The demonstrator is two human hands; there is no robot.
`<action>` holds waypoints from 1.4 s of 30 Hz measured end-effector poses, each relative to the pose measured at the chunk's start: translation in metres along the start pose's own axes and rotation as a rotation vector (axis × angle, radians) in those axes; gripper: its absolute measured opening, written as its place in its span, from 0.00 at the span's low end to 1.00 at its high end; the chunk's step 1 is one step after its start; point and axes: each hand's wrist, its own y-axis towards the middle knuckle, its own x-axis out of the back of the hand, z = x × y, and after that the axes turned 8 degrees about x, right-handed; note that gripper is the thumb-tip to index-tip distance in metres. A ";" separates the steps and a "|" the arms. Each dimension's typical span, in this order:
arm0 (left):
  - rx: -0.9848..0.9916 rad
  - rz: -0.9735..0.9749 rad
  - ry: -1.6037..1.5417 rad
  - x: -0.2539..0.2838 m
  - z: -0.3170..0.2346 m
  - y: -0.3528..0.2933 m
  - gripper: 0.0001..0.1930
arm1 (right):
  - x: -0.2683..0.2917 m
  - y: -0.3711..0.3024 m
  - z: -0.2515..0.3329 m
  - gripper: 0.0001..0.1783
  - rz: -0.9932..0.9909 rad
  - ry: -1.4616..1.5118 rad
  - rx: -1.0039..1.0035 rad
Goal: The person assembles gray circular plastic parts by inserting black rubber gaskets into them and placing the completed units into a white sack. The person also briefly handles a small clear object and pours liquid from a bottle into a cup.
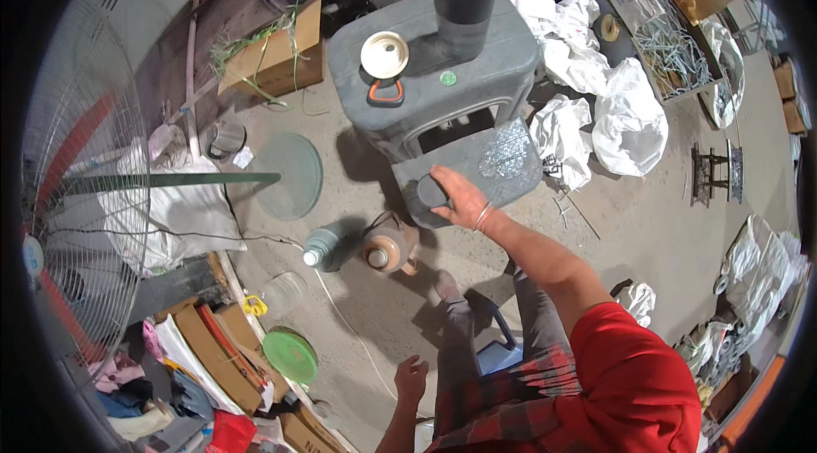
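Observation:
My right hand (464,198) is closed around a small dark grey round cup or cap (432,190), just at the left part of the lower step (477,170) of a grey plastic step stool. A wet, glistening patch covers the right part of that step. On the stool's top (374,32) stand a tall dark see-through bottle (465,2), a cream round lid (385,55) with an orange-and-black loop (385,93), and a small green disc (448,78). My left hand (412,378) hangs low beside my leg, fingers loosely bent and apart, with nothing seen in it.
A brown jug (387,249) and a teal-capped bottle (328,245) stand on the floor. At the left is a floor fan (85,189) with a round base (289,176). White plastic bags (630,121) and a box of metal pieces (672,49) lie at right.

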 end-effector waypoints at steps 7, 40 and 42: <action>-0.087 0.053 0.123 0.025 -0.054 -0.005 0.23 | 0.037 -0.006 0.037 0.51 -0.078 -0.277 -0.108; -0.633 0.458 1.023 -0.372 -0.629 -0.076 0.04 | 0.282 -0.630 0.104 0.32 -0.793 0.261 -1.852; -0.631 0.428 1.061 -0.418 -0.668 -0.080 0.04 | 0.267 -0.630 0.117 0.32 -0.867 0.392 -2.016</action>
